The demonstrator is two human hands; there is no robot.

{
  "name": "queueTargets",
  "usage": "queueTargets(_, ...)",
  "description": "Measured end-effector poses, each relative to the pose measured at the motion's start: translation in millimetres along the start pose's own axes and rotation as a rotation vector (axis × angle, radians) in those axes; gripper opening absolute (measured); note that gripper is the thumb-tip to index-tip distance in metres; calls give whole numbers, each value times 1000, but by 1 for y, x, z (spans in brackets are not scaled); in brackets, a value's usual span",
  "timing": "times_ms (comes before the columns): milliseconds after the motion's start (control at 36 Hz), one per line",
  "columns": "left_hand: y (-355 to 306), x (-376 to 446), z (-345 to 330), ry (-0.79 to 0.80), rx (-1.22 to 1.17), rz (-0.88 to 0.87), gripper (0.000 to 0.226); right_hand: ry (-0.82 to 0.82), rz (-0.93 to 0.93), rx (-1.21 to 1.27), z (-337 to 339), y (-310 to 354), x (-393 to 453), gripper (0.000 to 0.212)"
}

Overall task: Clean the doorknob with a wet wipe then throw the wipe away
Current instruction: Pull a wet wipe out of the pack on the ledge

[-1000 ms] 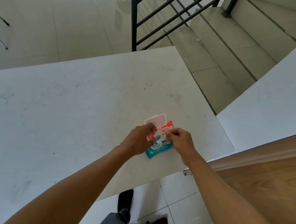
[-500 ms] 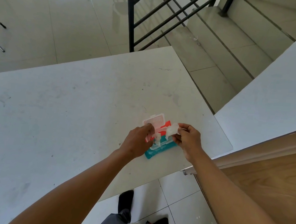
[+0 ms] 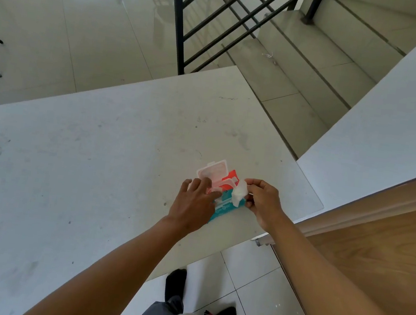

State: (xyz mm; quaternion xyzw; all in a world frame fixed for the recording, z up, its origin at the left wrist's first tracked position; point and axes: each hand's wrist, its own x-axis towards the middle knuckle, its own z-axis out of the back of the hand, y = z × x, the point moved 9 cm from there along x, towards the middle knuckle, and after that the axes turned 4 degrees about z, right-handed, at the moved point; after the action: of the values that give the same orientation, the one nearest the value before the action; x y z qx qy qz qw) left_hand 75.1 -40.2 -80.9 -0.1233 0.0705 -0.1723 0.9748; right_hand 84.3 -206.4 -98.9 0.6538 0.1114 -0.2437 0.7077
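— Where is the wet wipe at this moment?

— Pinched in the right hand, between thumb and fingertips. It is a crumpled white sheet, partly drawn out of the wipe pack, and its lower end still seems to reach the opening of the pack.

— And the pack itself?

— It lies flat on the white bench, near the bench's right corner. The wrapper is teal at the near end and red at the far end. Its pale pink flip lid stands open, tilted back away from the person.

— What is the left hand doing?

— It rests on the pack with the fingers spread and fairly straight, pressing down on the plastic frame just beside the opening. They are not curled round anything.

— So the right fingers are closed on the wipe, the left ones loose and flat?

— Yes, that is how they show. Both forearms reach in from the bottom edge.

— Is the doorknob visible?

— I cannot make one out. A wooden door fills the right side, with a white wall above it, and a small metal piece shows at the door's edge just under the bench corner, too small to tell what it is.

— Anything else around?

— A black stair railing beyond the bench, tiled steps going up to the right, a glossy pale floor, and the person's dark shoes below.
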Motion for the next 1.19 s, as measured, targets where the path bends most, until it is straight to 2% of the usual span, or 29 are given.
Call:
queueTargets(139, 1, -3, 10, -117, 67, -57, 44, 83, 6, -97, -5, -2, -5, 16)
queueTargets(250, 5, 0, 6, -99, 84, -19, 44, 194, -22, -147, -17, -6, -11, 29)
queueTargets(361, 11, 3, 1, -10, -61, 79, 40, 261, -42, -272, -27, -13, -17, 31)
queueTargets(556, 6, 5, 17, -75, -223, 62, 58, 290, -7, -317, -32, -11, -21, 32)
queueTargets(639, 2, 3, 11, -20, -266, 49, 57, 239, -19, -290, -27, -13, -19, 27)
queueTargets(750, -7, -4, 6, -7, -120, -71, 47, 111, -19, -300, -11, -13, -13, 12)
queueTargets(861, -13, -10, -2, 3, 30, -130, 48, 17, -35, -250, 9, -17, -12, 12)
queueTargets(1056, -24, -7, -1, -9, 177, -204, 46, -56, -99, -85, 30, -26, -16, 13)
queueTargets(1139, -25, -4, 0, -24, 123, -210, 44, -62, -123, 14, 32, -29, -19, 12)
queueTargets(1194, -23, 3, 5, -25, -46, -130, 39, -64, -135, 92, 32, -28, -22, 11)
